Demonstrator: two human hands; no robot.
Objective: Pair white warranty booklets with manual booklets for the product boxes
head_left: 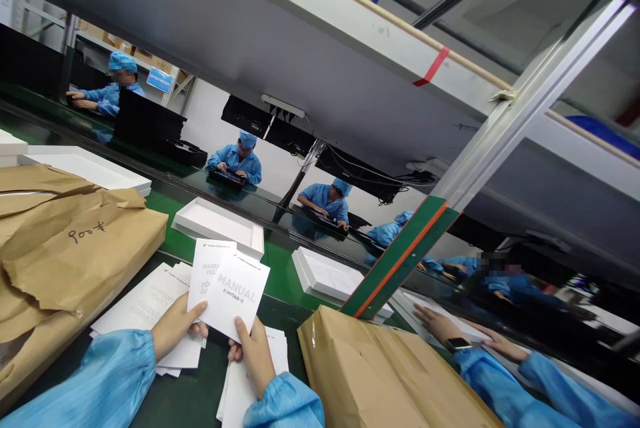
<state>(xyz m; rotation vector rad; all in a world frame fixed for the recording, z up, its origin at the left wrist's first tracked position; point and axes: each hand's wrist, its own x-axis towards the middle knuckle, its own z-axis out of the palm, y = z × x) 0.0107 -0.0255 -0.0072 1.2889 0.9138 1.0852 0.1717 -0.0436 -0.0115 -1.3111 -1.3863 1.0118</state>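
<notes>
Both my hands hold up white booklets above the green bench. My right hand (254, 356) pinches the lower edge of a white "MANUAL" booklet (236, 300) with thumb on its face. My left hand (176, 325) grips a white warranty card (206, 268) that sits just behind the manual. Under my left hand lies a spread stack of warranty cards (143, 305). A second stack of white booklets (240, 385) lies beneath my right wrist.
Brown paper parcels sit at left (70, 248) and right (380, 375). Open white box trays (220, 223) ride the green conveyor (277, 261). A neighbour's hands (440, 325) reach in at right. Several workers in blue sit across the line. A metal post (450, 181) slants overhead.
</notes>
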